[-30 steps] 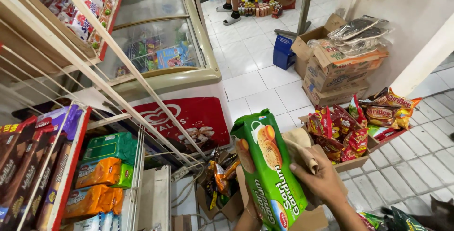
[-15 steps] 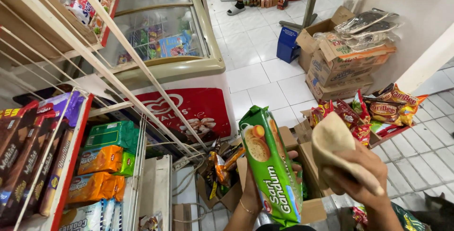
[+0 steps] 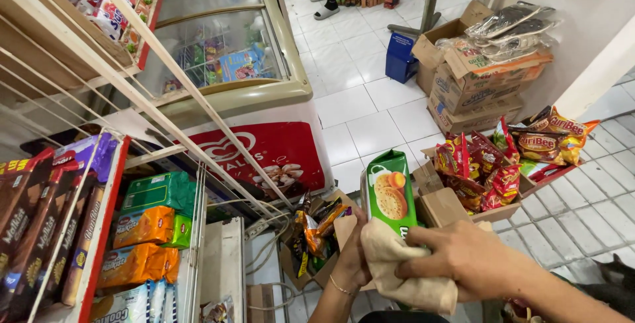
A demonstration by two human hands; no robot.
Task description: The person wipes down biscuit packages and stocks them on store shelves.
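Observation:
A long green biscuit packet [image 3: 390, 192] stands upright in front of me, held from the left side by my left hand [image 3: 352, 257]. My right hand [image 3: 471, 257] presses a beige cloth [image 3: 397, 271] against the packet's lower part. The cloth hides the bottom of the packet. A thin bracelet shows on my left wrist.
A wire rack with brown, green and orange biscuit packs [image 3: 142, 227] stands at left. Behind it is a glass-topped freezer chest [image 3: 264, 98]. Open cardboard boxes of red and orange snack bags [image 3: 486, 167] and stacked cartons [image 3: 476, 85] lie at right. A person's feet [image 3: 327, 5] are far back.
My right hand has brought the cloth down from the side onto the packet's lower front. The packet now stands more upright and sits higher in view.

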